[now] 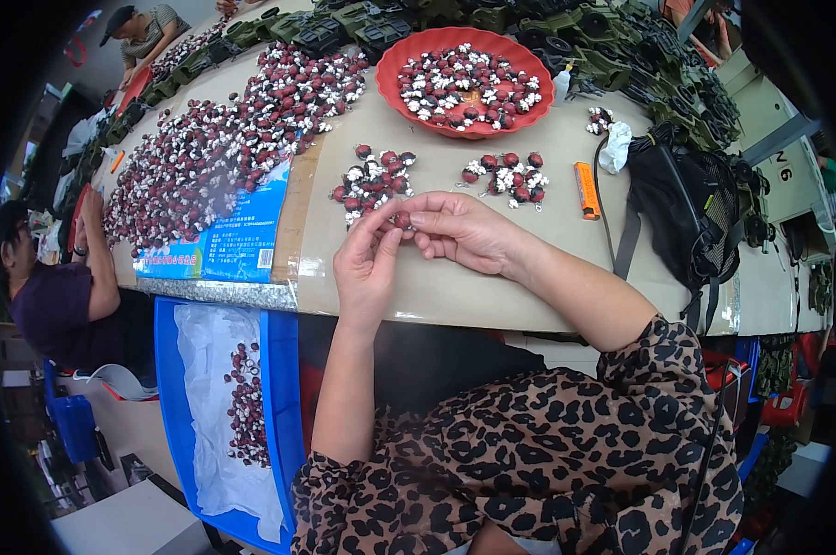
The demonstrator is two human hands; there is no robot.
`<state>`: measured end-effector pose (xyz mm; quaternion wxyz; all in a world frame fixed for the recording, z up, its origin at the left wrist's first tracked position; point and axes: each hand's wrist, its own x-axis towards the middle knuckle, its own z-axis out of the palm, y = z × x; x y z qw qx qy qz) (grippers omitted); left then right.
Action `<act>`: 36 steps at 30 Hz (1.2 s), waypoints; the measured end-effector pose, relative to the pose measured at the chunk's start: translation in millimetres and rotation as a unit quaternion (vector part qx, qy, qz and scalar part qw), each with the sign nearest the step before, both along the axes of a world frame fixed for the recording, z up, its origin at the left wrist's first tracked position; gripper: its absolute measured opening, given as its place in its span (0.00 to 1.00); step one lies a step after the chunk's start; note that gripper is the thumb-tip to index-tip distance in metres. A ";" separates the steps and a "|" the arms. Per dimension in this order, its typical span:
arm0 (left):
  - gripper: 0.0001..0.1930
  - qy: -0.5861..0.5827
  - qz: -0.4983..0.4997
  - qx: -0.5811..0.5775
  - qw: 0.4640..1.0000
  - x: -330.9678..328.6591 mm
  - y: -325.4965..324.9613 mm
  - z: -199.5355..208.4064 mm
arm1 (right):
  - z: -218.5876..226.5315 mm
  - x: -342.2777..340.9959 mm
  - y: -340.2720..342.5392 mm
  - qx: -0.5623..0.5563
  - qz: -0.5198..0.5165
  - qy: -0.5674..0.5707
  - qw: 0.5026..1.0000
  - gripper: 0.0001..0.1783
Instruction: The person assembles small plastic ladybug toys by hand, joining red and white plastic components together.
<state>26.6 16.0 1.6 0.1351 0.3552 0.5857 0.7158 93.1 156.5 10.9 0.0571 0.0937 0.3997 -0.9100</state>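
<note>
My left hand (366, 268) and my right hand (469, 233) meet over the near part of the table. Between their fingertips is a small red-and-black figure (402, 220), mostly covered by the fingers. Both hands are closed in a pinch around it. Just beyond my left hand lies a loose pile of small red, black and white figures (373, 180). A second, smaller cluster of such figures (512, 178) sits beyond my right hand, some with little metal rings. Farther back stands a red scalloped bowl (413, 118) holding many more of them.
A large heap of figures (182, 185) covers the left side, partly on a blue printed sheet (251, 242). An orange box (586, 191), crumpled tissue (614, 148) and black backpack (681, 208) lie right. Green toy vehicles (612, 55) line the back. A blue bin (284, 398) stands below; co-workers sit left.
</note>
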 end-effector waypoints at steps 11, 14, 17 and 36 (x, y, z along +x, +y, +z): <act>0.21 -0.099 -0.025 0.041 0.994 -3.4 -2.4 2.2 | 4.5 2.1 -5.2 0.246 -0.092 0.065 0.963 0.11; 0.21 -0.092 -0.024 0.032 0.995 -3.8 -3.2 1.2 | 6.0 3.5 -5.8 0.260 -0.087 0.055 0.960 0.11; 0.21 -0.093 -0.019 0.032 0.995 -4.0 -3.3 1.1 | 3.8 2.6 -6.2 0.253 -0.085 0.055 0.962 0.10; 0.07 -0.243 0.040 0.126 0.961 -9.8 -6.6 0.8 | -1.6 -5.8 -9.3 0.632 -0.095 0.144 0.755 0.17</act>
